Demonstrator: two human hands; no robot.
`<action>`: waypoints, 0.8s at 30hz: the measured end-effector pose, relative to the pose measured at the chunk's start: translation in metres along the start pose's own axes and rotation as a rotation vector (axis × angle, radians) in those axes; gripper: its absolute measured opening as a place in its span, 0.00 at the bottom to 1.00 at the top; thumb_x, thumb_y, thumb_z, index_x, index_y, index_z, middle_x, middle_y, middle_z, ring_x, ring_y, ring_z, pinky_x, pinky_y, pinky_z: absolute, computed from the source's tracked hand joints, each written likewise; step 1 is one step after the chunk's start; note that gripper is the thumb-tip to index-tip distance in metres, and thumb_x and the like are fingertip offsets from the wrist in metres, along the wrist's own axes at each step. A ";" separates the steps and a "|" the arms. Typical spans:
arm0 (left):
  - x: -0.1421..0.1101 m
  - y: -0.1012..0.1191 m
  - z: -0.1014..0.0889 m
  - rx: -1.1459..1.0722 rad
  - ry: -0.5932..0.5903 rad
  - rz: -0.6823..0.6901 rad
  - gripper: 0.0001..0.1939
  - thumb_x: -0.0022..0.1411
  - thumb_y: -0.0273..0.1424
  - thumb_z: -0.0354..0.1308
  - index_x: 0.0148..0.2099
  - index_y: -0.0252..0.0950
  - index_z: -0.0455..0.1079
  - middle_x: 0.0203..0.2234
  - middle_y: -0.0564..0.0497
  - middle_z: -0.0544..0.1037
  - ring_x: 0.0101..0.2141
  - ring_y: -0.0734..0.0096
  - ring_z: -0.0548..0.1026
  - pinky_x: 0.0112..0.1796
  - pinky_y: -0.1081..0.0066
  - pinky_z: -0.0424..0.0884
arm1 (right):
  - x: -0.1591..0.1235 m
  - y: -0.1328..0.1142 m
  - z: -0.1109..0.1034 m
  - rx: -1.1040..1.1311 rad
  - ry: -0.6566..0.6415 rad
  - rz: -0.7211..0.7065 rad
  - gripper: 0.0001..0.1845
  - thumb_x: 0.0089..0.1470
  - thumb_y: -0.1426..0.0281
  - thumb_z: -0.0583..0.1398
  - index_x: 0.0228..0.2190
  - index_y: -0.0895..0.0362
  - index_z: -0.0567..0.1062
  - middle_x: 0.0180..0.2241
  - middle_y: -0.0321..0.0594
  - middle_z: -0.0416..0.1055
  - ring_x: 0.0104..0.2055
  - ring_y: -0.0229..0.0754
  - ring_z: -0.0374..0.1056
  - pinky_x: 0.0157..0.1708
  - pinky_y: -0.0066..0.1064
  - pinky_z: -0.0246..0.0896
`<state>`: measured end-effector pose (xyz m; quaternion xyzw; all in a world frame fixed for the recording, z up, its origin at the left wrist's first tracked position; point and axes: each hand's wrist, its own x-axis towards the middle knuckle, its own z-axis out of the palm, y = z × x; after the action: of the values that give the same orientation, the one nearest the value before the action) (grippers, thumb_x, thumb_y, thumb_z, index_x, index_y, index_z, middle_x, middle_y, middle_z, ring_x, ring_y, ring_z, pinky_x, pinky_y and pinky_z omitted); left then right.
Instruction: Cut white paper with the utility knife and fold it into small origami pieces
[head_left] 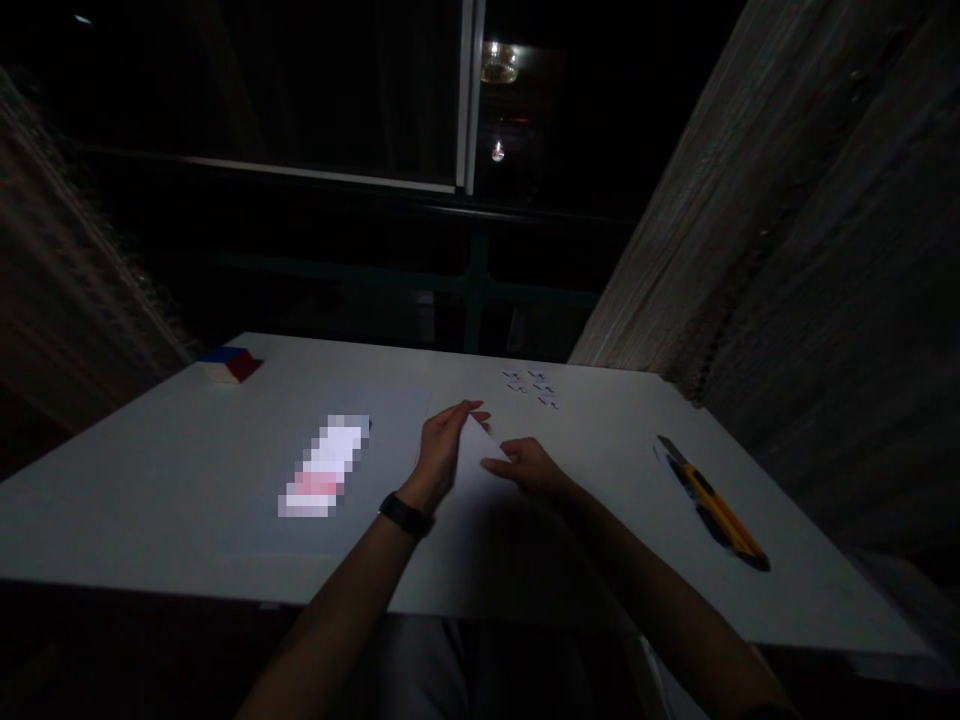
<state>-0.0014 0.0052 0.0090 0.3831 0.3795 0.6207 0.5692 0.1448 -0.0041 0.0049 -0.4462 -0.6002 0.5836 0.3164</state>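
Observation:
Both hands are on a white sheet of paper (480, 480) near the middle of the table, its far corner raised and pointed. My left hand (444, 450), with a dark band on its wrist, grips the paper's left side close to that tip. On the right slanting edge, my right hand (529, 465) pinches the sheet between thumb and fingers. The paper's lower part lies in shadow between my forearms, so its near edge is hard to make out.
A lit, pixelated phone-like screen (322, 470) lies at the left on the white table (150, 500). Behind it sits a coloured cube (229, 364). Small printed paper pieces (531, 386) lie at the back. Yellow-and-black utility knives (712, 505) rest at the right. Curtains (675, 200) hang beside a dark window.

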 end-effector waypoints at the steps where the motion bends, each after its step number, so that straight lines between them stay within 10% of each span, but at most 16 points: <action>1: 0.002 0.000 -0.001 -0.014 0.018 0.009 0.21 0.51 0.42 0.60 0.41 0.31 0.73 0.32 0.42 0.79 0.29 0.65 0.76 0.30 0.70 0.70 | 0.000 0.002 -0.001 -0.012 0.011 0.023 0.19 0.31 0.57 0.68 0.19 0.60 0.72 0.15 0.33 0.68 0.18 0.35 0.62 0.18 0.26 0.54; 16: 0.003 -0.007 -0.003 0.204 -0.070 0.065 0.16 0.48 0.42 0.62 0.28 0.32 0.74 0.21 0.50 0.75 0.22 0.73 0.71 0.24 0.74 0.66 | -0.012 0.006 -0.023 0.060 0.002 0.010 0.19 0.31 0.58 0.68 0.20 0.61 0.74 0.18 0.35 0.71 0.20 0.37 0.64 0.21 0.27 0.57; 24: 0.007 0.000 -0.012 0.158 0.137 0.146 0.14 0.46 0.40 0.63 0.24 0.33 0.73 0.19 0.51 0.72 0.21 0.74 0.68 0.23 0.74 0.64 | -0.005 0.011 -0.027 0.091 0.156 -0.067 0.20 0.35 0.53 0.66 0.15 0.59 0.74 0.15 0.34 0.67 0.18 0.35 0.61 0.20 0.27 0.55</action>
<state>-0.0128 0.0119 0.0041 0.4100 0.4365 0.6533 0.4633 0.1729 0.0013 -0.0017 -0.4551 -0.5613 0.5627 0.4014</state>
